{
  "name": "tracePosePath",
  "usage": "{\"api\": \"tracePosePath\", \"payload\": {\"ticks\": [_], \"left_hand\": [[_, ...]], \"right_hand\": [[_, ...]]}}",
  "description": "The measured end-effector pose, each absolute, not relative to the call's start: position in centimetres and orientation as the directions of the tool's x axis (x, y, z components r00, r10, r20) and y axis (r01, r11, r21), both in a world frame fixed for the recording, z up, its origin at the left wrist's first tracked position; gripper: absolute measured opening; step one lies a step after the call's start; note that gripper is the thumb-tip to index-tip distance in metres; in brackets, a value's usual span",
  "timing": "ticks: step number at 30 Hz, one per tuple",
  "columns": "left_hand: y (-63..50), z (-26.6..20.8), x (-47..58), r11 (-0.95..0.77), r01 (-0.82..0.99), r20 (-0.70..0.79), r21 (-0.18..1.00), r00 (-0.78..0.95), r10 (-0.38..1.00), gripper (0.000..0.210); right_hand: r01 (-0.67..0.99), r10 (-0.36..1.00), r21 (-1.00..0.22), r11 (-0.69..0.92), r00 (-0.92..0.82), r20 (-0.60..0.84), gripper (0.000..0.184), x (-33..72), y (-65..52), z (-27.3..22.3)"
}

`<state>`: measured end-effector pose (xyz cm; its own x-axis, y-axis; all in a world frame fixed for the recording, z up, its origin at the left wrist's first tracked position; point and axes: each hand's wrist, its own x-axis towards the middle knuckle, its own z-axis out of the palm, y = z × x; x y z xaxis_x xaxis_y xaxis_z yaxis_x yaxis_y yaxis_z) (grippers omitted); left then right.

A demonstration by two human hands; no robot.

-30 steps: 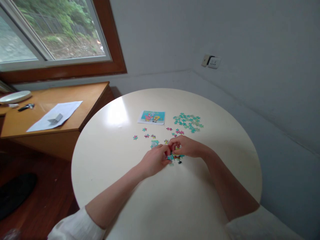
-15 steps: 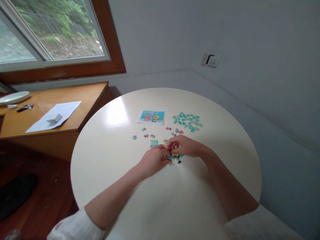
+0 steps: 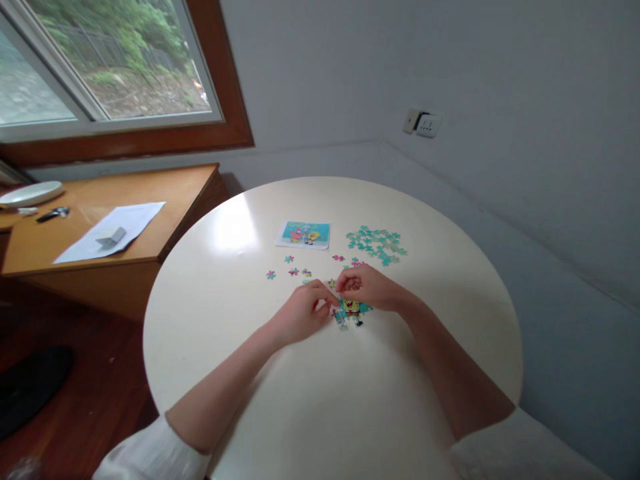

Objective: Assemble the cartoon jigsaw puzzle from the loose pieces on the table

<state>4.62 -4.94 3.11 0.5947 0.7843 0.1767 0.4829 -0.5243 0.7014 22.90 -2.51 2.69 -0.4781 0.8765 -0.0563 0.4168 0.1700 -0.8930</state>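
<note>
Puzzle section (image 3: 352,309) well inside the table rim (image 3: 147,333), open room nearside!
Left hand (image 3: 306,312), right hand (image 3: 369,287) curl at its edges; I can't tell if either pinches.

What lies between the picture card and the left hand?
In the head view, loose puzzle pieces lie between the picture card and the left hand.
</note>
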Motion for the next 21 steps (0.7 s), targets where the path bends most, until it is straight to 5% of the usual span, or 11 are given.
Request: {"api": "tracePosePath", "payload": {"ticks": [6, 12, 21], "left_hand": [[-5.0, 4.2, 3.7, -0.660, 0.428, 0.165, 0.617, 0.751, 0.640, 0.040], [-5.2, 4.4, 3.8, -0.761, 0.344, 0.147, 0.550, 0.857, 0.494, 0.034], [-5.2, 4.4, 3.9, -0.725, 0.354, 0.114, 0.591, 0.853, 0.510, 0.032]], "right_hand": [[0.421, 0.911, -0.883, 0.210, -0.412, 0.020, 0.005, 22.7, -2.5, 2.7], [0.449, 0.919, -0.852, 0.270, -0.383, 0.090, 0.006, 22.8, -2.3, 2.2], [0.468, 0.919, -0.835, 0.290, -0.379, 0.107, 0.007, 22.8, -2.3, 2.2]]}}
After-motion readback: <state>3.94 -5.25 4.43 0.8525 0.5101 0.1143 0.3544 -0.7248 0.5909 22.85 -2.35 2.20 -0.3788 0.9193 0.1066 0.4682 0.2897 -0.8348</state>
